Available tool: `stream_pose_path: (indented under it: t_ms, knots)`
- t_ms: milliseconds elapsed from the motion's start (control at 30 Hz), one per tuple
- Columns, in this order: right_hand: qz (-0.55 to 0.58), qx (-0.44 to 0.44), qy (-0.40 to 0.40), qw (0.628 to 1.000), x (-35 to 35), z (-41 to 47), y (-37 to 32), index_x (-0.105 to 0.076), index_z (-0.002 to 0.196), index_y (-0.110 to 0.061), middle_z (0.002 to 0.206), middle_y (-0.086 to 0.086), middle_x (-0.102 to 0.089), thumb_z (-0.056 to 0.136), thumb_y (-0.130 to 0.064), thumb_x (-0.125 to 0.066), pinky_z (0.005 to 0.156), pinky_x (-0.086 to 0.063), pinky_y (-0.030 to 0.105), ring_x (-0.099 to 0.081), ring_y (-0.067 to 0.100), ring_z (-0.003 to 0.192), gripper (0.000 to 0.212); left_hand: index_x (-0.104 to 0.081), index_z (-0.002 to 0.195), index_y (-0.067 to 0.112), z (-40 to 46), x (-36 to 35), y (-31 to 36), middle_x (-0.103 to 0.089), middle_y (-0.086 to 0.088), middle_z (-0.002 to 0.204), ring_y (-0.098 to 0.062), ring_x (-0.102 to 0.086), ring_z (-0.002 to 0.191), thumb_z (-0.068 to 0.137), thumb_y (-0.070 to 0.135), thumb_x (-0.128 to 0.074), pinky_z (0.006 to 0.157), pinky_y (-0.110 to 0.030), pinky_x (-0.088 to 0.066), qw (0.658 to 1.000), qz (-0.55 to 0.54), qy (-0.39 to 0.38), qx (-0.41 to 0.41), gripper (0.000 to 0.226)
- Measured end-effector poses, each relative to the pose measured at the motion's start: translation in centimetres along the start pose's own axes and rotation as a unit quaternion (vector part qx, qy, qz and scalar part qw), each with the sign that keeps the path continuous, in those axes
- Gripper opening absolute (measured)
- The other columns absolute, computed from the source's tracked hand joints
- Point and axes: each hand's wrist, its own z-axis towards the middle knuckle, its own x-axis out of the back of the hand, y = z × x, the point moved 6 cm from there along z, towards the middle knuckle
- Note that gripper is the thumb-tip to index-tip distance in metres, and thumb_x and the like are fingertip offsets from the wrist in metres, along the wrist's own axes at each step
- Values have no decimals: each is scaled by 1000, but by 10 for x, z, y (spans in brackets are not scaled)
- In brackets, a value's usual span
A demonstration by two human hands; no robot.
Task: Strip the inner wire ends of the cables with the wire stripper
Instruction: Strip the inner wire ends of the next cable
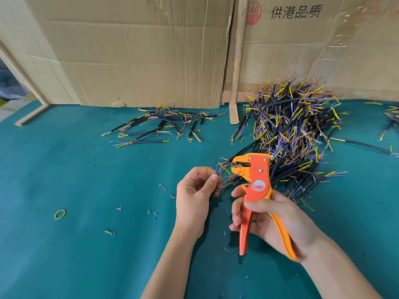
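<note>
Left hand [195,197] pinches a cable's fanned inner wires [218,172] beside the wire stripper [257,182], gripped by the right hand [274,221]. Step: selecting a wire; next, seat one end squarely in the jaws.

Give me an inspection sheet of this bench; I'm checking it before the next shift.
Surface: green mat, bare in the left foreground.
Job's things: orange wire stripper, head up; cable with fanned coloured wires.
Clutter: insulation scraps, rubber band, loose ring terminal.
Hands: left hand pinches the cable; right hand grips the stripper handles.
Cables: big pile at right, small pile behind, a few at far right.
Surroundings: cardboard sheets, wooden strip.
</note>
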Motion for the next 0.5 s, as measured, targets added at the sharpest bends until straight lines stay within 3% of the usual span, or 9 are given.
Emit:
stream_pose_path:
  t_ms: [233, 367, 500]
  knots:
    - [-35, -35, -30, 998, -6, -2, 4, -63, 115, 6, 90, 29, -60, 72, -7, -78, 76, -55, 53, -60, 38, 74, 47, -55, 82, 11, 1, 4, 4, -53, 6, 73, -15, -43, 61, 96, -3, -58, 57, -21, -39, 992, 96, 37, -77, 20]
    - [-45, -54, -7, 998, -5, -1, 11, -61, 115, 8, 89, 31, -61, 73, -1, -75, 76, -56, 54, -62, 39, 73, 45, -60, 80, 23, -3, 1, 6, -59, 13, 71, -5, -48, 62, 94, 3, -63, 60, -17, -40, 980, 158, 47, -108, 24]
    - [-41, -53, 9, 998, -5, 0, 14, -61, 113, 8, 84, 30, -59, 69, -2, -79, 74, -57, 53, -62, 39, 71, 48, -64, 84, 21, -5, 1, 5, -62, 11, 73, -7, -55, 67, 93, 5, -64, 65, -16, -41, 974, 183, 64, -120, 18]
